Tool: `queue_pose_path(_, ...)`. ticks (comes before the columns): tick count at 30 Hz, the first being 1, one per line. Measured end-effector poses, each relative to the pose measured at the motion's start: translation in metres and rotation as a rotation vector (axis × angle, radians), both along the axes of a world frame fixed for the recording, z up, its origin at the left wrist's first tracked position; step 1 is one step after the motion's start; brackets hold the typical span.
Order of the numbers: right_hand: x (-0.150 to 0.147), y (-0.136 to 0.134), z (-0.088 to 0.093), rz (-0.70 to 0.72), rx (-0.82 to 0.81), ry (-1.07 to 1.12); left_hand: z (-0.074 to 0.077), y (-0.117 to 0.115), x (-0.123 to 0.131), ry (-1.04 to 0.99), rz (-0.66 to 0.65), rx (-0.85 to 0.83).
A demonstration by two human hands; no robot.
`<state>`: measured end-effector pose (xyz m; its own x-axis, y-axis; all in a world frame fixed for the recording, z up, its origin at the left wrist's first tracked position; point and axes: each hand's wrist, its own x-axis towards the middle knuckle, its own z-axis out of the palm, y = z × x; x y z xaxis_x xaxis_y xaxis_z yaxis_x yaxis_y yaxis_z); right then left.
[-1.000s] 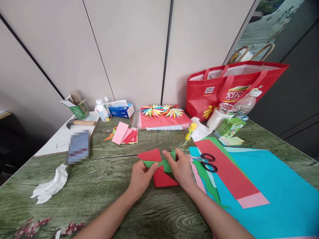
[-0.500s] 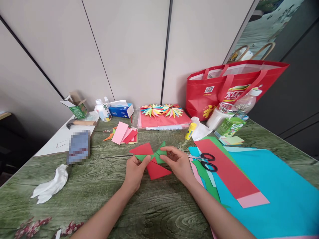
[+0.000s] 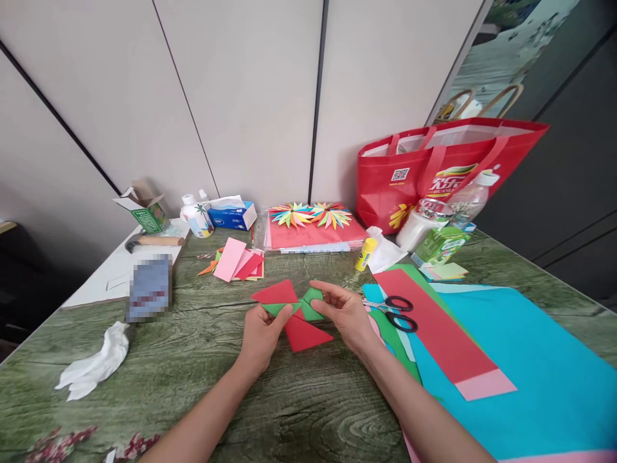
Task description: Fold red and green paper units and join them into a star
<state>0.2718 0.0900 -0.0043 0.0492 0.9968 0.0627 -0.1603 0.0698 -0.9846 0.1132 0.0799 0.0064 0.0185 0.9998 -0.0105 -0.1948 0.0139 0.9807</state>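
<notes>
Both hands hold a folded paper pinwheel (image 3: 307, 333) with red and green blades, just above the table's middle. My left hand (image 3: 261, 334) pinches its green left blade between thumb and fingers. On the other side, my right hand (image 3: 344, 312) grips the green right blade, thumb below and fingertips on the upper edge. One red blade points up and left, the other down and right. Scissors (image 3: 402, 312) with black handles lie just right of my right hand, on layered coloured paper. The fingers tucked behind the paper are hidden.
Blue paper (image 3: 520, 360) and a red strip (image 3: 448, 328) cover the right side. A yellow glue stick (image 3: 366, 254), pink and red paper pieces (image 3: 231, 259) and paper stars (image 3: 311, 216) lie behind. A crumpled tissue (image 3: 96, 363) and a hammer (image 3: 157, 240) are at left; a red bag (image 3: 434, 173) stands at back right.
The green blade in my right hand, whose tip stuck up before, is now folded down flatter under my fingers. The view has shifted slightly.
</notes>
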Motion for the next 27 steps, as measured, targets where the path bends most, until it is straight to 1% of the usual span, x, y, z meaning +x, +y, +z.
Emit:
queue_pose_path(3,0.000,-0.002,0.003,0.020,0.013,-0.061,-0.001,-0.001,0.000,0.001,-0.025,0.001)
queue_pose_path(5,0.000,-0.003,0.007,0.057,0.023,-0.081,-0.002,0.000,0.001,0.004,-0.040,-0.001)
queue_pose_path(9,-0.001,-0.003,0.010,0.111,0.066,-0.013,-0.003,0.001,0.000,-0.040,-0.008,-0.031)
queue_pose_path(12,-0.004,-0.001,0.006,0.148,0.011,0.002,-0.003,0.002,-0.001,-0.056,0.015,-0.030)
queue_pose_path(15,-0.007,-0.001,0.001,0.168,0.003,-0.092,-0.003,0.003,-0.001,-0.046,0.031,-0.020)
queue_pose_path(18,-0.011,-0.005,-0.003,0.113,0.036,-0.216,-0.004,0.003,-0.001,-0.023,0.051,-0.036)
queue_pose_path(20,-0.013,-0.008,-0.005,0.067,0.104,-0.383,-0.005,0.003,-0.001,-0.023,0.061,-0.049)
queue_pose_path(23,-0.014,-0.012,-0.006,0.020,0.312,-0.622,-0.007,0.003,-0.001,-0.050,0.069,-0.064)
queue_pose_path(25,-0.014,-0.014,-0.006,0.041,0.440,-0.655,-0.009,0.005,-0.001,-0.075,0.075,-0.081)
queue_pose_path(27,-0.015,-0.016,-0.003,0.105,0.499,-0.638,-0.010,0.008,-0.002,-0.096,0.096,-0.093)
